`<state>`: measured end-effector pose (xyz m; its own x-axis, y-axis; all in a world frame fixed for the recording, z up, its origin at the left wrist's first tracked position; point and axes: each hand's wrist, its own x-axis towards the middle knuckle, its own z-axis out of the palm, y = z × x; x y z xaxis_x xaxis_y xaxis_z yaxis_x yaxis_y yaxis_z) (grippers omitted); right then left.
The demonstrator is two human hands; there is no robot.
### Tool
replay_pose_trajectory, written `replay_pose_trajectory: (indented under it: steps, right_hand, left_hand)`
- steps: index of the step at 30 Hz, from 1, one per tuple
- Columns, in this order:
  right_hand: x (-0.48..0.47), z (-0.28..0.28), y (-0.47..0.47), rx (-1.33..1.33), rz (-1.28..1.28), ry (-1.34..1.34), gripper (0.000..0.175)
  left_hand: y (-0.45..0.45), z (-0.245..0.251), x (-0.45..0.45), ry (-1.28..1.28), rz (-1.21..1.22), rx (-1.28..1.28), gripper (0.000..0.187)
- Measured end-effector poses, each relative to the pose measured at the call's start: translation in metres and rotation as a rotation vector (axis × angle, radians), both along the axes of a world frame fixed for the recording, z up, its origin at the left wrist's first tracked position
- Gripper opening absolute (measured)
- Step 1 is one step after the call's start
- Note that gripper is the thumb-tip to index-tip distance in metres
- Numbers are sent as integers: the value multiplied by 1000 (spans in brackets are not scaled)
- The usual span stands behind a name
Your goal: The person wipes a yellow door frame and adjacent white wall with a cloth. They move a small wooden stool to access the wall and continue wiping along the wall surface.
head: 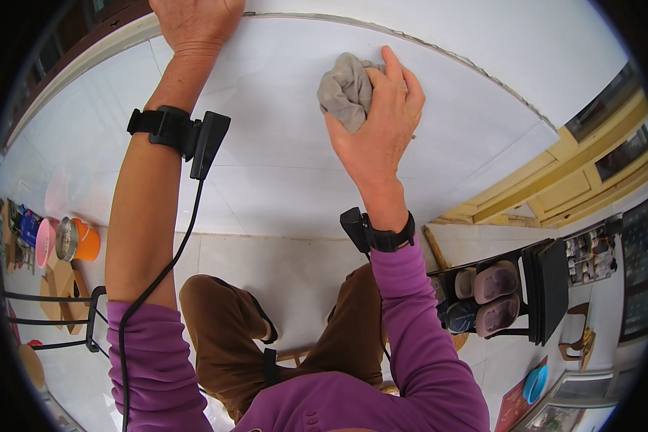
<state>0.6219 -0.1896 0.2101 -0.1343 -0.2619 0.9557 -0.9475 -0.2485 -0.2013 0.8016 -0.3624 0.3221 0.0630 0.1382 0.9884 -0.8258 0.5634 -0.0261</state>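
A crumpled grey cloth [346, 89] is bunched in my right hand [391, 116], which presses it against the white tiled wall [281, 119] in front of me. Its index finger is stretched out past the cloth. My left hand [205, 19] reaches up to the wall's top edge at the upper left; its fingers are cut off by the frame, so whether it grips anything does not show. Each wrist wears a black strap with a small device and a cable.
At the left are an orange bucket [88, 240], a pink basin [45, 242], an open cardboard box [67, 286] and a black metal rack [92, 318]. At the right stand a shoe rack [542, 291] with clogs, a yellow door [564, 175] and a blue basin [534, 384].
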Motion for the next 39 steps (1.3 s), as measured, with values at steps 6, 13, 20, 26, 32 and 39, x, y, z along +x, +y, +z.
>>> replay_pose_trajectory:
  steps: [6,13,20,26,32,39]
  right_hand:
    - [2,4,-1,20,32,106,64]
    - [12,4,0,71,73,97,63]
    - [14,6,0,68,16,107,65]
    - [13,9,0,19,-46,73,66]
    - [14,10,2,49,-54,70,65]
    - [16,11,2,71,1,125,60]
  left_hand:
    - [1,1,0,-7,4,-1,57]
    - [3,2,-1,-10,-7,-11,57]
    - [4,2,-1,-8,-5,0,56]
    - [6,2,-1,-1,-12,9,56]
    - [6,3,-1,-8,-22,12,56]
    - [6,2,-1,-15,-6,6,57]
